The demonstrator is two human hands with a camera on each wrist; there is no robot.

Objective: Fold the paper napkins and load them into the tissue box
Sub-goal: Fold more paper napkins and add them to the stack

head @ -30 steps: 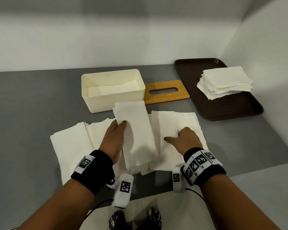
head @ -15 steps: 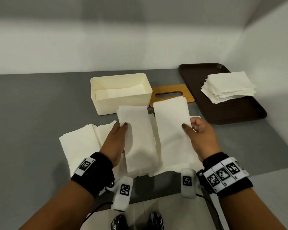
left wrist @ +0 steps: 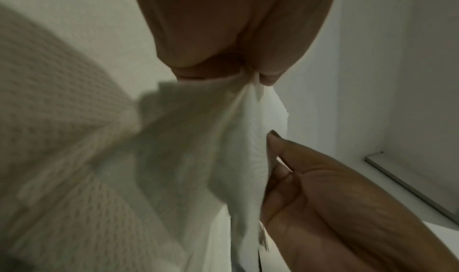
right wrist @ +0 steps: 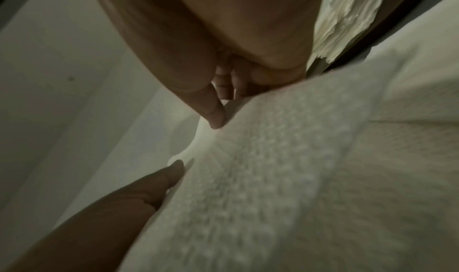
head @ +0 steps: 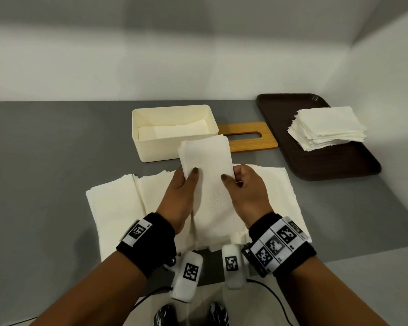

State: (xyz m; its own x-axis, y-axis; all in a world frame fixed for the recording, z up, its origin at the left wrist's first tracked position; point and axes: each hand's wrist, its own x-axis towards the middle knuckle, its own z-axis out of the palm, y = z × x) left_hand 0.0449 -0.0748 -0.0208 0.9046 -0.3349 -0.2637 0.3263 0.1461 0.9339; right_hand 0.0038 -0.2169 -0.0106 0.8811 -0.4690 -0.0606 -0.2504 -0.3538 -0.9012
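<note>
Head view: both hands grasp one folded napkin (head: pixel 206 175) held above the counter (head: pixel 45 161). The left hand (head: pixel 178 196) has its thumb on top at the left edge; the right hand (head: pixel 246 196) has its thumb on top at the right edge. The far end of the napkin overlaps the near wall of the tissue box (head: pixel 151 149). The box is open and holds napkins. A wooden lid (head: pixel 252 143) with a slot lies flat just right of the box. A dark tray (head: pixel 339 165) at the right carries a napkin stack (head: pixel 327 125). Spread napkins (head: pixel 113 208) cover the counter under and beside the hands.

Left wrist view: the left hand (left wrist: pixel 236 31) pinches the napkin (left wrist: pixel 248 138) between thumb and fingers from above; the right hand (left wrist: pixel 335 197) pinches the lower edge. The picture is blurred at the left.

Right wrist view: the right hand (right wrist: pixel 223 40) holds the napkin (right wrist: pixel 285 158) with its thumb pressed on the paper; the left hand (right wrist: pixel 111 207) touches the opposite edge. The tray stack (right wrist: pixel 347 11) shows at upper right.

The counter is grey and matt. Plain light walls close the rear and right sides. The tray sits against the right wall. The left part of the counter is open.
</note>
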